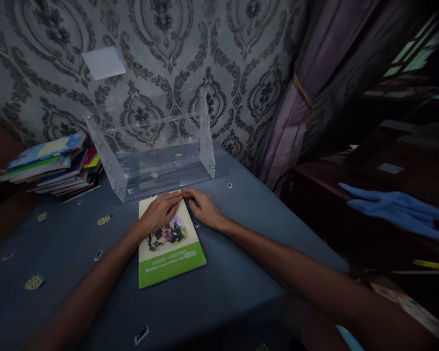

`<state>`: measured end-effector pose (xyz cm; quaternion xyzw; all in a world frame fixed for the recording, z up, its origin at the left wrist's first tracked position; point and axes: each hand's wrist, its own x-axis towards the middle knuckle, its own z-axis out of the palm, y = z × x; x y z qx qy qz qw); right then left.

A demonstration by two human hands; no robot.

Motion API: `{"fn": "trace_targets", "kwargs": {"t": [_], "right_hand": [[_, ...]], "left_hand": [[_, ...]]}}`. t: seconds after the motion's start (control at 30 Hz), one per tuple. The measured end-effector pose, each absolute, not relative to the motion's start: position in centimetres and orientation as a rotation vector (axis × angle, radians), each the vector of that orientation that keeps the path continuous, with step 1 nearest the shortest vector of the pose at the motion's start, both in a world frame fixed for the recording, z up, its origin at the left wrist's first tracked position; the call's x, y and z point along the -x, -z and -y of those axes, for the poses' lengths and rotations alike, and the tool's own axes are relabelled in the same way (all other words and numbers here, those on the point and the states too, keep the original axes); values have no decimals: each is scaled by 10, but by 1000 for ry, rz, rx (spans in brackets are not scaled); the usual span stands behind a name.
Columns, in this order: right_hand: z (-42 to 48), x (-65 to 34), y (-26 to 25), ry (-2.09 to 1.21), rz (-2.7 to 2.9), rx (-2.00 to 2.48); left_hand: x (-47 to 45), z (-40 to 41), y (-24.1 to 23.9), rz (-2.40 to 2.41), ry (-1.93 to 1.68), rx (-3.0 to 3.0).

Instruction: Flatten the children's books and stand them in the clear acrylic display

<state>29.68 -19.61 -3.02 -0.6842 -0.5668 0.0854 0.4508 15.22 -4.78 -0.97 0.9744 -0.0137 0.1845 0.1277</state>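
Observation:
A thin book [171, 267] with a cream and green cover and a coloured picture lies flat on the blue tablecloth. My left hand [163, 212] rests on its upper part, palm down, fingers stretched toward the upper right corner and covering some of the picture. Beside that corner is my right hand [205, 208], open and loosely bent, its fingertips touching the book's edge and close to the left fingertips. Just behind both hands stands a clear plastic rack [161, 168] with upright side panels.
A stack of books and booklets [58, 165] leans at the left of the rack. Patterned wallpaper [161, 34] rises behind, with a white card [104, 62] on it. Right of the blue table [249, 273] are a tied purple curtain [296, 112] and a blue glove [395, 207] on a dark surface.

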Motion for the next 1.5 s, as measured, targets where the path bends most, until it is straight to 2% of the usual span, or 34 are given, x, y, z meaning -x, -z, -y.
{"fn": "trace_targets", "kwargs": {"t": [0.77,1.1,1.27,1.5], "right_hand": [[196,-298,30,-190,1472,1681],[199,-295,26,-170,1499,1697],[201,-293,24,-165,1507,1715],[203,-293,28,-122,1545,1704]], "left_hand": [[-97,119,-6,293,-392,-2797],[-67,156,-19,319,-163,-2737],[-73,146,-22,270,-122,-2749],[-91,103,0,90,-353,-2771]]}}
